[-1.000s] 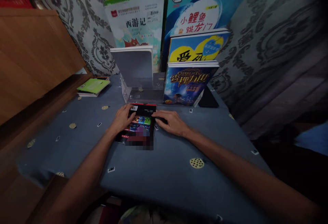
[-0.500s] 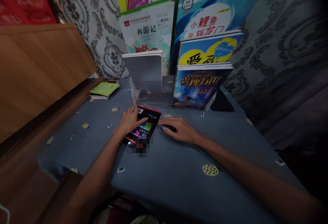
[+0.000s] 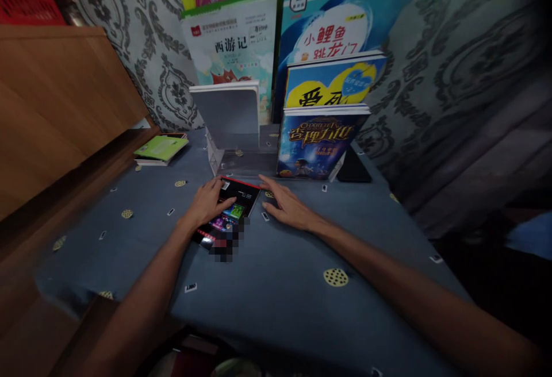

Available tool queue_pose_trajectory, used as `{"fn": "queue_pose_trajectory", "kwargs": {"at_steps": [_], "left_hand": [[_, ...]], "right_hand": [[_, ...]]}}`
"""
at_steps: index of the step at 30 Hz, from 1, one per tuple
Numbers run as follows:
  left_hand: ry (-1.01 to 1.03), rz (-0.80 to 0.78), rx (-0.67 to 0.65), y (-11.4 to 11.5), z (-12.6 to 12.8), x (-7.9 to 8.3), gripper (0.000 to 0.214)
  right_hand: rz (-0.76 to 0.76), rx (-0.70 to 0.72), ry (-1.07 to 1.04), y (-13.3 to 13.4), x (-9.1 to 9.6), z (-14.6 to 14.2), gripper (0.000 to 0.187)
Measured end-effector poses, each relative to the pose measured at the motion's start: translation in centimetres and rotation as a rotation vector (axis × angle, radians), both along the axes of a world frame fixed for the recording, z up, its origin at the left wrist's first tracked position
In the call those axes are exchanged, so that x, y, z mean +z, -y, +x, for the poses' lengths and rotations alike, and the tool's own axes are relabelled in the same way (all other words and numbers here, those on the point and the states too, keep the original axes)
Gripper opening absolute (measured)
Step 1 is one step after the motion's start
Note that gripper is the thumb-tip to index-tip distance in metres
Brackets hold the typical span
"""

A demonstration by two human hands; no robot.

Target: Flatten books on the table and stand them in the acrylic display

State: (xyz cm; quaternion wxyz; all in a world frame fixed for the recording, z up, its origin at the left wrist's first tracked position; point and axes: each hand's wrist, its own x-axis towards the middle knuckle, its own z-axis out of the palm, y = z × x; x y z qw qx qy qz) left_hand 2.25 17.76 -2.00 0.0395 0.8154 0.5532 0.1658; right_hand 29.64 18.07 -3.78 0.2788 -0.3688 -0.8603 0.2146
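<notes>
A black book (image 3: 245,191) with a red top edge and small colourful pictures lies on the blue tablecloth in front of me. My left hand (image 3: 206,204) rests flat on its left side, thumb stretched across the cover. The fingers hide part of that edge. To the right of the book, my right hand (image 3: 290,206) lies open, its index finger reaching to the book's upper right corner and its thumb apart. Whether that fingertip touches the book I cannot tell. Part of the lower cover is pixelated.
Behind the book stands a clear stepped rack (image 3: 245,164) with several upright books, including a dark blue book (image 3: 319,147) at front right. A small stack with a green book (image 3: 161,147) lies at left, beside a wooden cabinet (image 3: 64,101). A dark flat object (image 3: 356,169) sits right.
The whole view has shifted, so things appear further left. My right hand has slid forward along the book's right edge to its upper corner, with fingers spread wider. My left hand stays on the book.
</notes>
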Motion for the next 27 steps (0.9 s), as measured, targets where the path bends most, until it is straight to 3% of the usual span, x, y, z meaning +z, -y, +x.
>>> {"fn": "queue_pose_trajectory", "kwargs": {"at_steps": [8, 14, 21, 27], "left_hand": [[-0.033, -0.001, -0.026, 0.2, 0.0, 0.3, 0.052], [-0.048, 0.027, -0.095, 1.1, 1.9, 0.4, 0.043], [-0.115, -0.01, -0.124, 2.8, 4.7, 0.3, 0.066], [-0.141, -0.12, -0.194, 2.8, 3.8, 1.4, 0.056]], "right_hand": [[-0.033, -0.003, -0.063, 0.1, 0.6, 0.3, 0.07], [-0.068, 0.006, -0.101, -0.1, 0.7, 0.3, 0.07], [-0.123, 0.0, -0.168, -0.1, 0.8, 0.5, 0.068], [-0.187, 0.02, -0.237, 0.0, 1.1, 0.5, 0.055]]}}
